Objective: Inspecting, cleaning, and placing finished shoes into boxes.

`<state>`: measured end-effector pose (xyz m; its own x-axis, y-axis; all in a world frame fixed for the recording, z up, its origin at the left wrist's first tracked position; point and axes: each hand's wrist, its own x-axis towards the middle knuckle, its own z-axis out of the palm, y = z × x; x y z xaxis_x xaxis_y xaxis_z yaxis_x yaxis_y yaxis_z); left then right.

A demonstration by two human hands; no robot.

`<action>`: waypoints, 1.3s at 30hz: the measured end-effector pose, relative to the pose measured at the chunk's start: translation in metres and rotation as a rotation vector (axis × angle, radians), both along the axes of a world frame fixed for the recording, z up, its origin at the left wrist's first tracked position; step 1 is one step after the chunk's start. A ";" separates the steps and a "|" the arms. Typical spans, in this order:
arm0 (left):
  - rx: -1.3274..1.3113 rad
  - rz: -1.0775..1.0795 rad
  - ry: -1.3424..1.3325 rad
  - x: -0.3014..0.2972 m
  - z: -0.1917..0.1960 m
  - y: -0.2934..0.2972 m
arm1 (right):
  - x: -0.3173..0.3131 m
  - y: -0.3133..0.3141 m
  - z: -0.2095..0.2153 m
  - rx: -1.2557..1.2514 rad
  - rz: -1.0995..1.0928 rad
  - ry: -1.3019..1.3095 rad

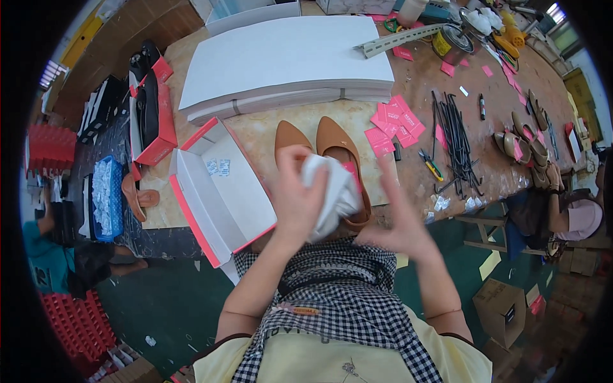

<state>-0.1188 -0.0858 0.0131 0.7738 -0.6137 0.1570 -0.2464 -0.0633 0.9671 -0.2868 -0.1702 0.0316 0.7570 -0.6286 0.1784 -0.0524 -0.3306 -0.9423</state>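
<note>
Ok so I've got left fingers (pixel 292 158) wrapped round crumpled white paper (pixel 341 201) over the tan shoes (pixel 327 133), toes pointing away, right fingers (pixel 390 183) spread and empty just right of them.

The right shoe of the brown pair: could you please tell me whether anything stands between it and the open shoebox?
Yes: the left shoe stands between the right shoe and the open shoebox. The left hand, holding a crumpled white wad, also overlaps that gap in this view.
</note>
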 end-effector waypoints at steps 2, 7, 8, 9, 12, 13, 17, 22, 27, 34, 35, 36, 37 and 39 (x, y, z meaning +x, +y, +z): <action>-0.087 -0.303 0.360 -0.014 -0.011 -0.015 | 0.017 0.018 -0.002 -0.349 0.129 0.071; 0.578 -0.465 -0.787 -0.010 -0.055 -0.014 | 0.018 -0.063 -0.059 0.379 -0.303 -0.091; 0.589 -0.444 -0.988 -0.032 -0.069 -0.008 | 0.021 -0.063 -0.073 0.234 -0.182 0.047; 0.474 -0.434 -0.952 -0.047 -0.061 -0.004 | 0.023 -0.060 -0.083 0.094 -0.068 0.183; 0.437 -0.493 -0.927 -0.072 -0.056 0.010 | 0.052 -0.040 -0.099 -0.816 -0.063 0.367; 0.516 -0.536 -0.937 -0.076 -0.057 0.011 | 0.071 -0.044 -0.099 -0.837 -0.013 0.460; 0.493 -0.569 -0.914 -0.070 -0.062 0.006 | 0.094 -0.048 -0.097 -0.947 -0.033 0.716; 0.538 -0.605 -1.012 -0.079 -0.060 0.003 | 0.073 -0.097 -0.135 -0.440 0.003 0.209; 0.572 -0.835 -1.140 -0.044 -0.037 -0.001 | 0.097 -0.078 -0.134 -0.277 -0.137 0.283; 1.018 -0.031 -1.022 0.201 -0.001 -0.170 | -0.015 -0.056 -0.098 -0.215 -0.111 0.303; 1.007 -0.025 -1.029 0.215 -0.014 -0.175 | -0.022 -0.051 -0.098 -0.225 -0.117 0.296; 0.984 -0.010 -0.978 0.223 -0.038 -0.174 | -0.030 -0.045 -0.098 -0.156 -0.135 0.293; 0.967 0.000 -0.925 0.222 -0.046 -0.174 | -0.034 -0.041 -0.096 -0.082 -0.152 0.291; 0.860 -0.047 -0.885 0.239 -0.051 -0.178 | -0.029 -0.041 -0.095 -0.083 -0.182 0.239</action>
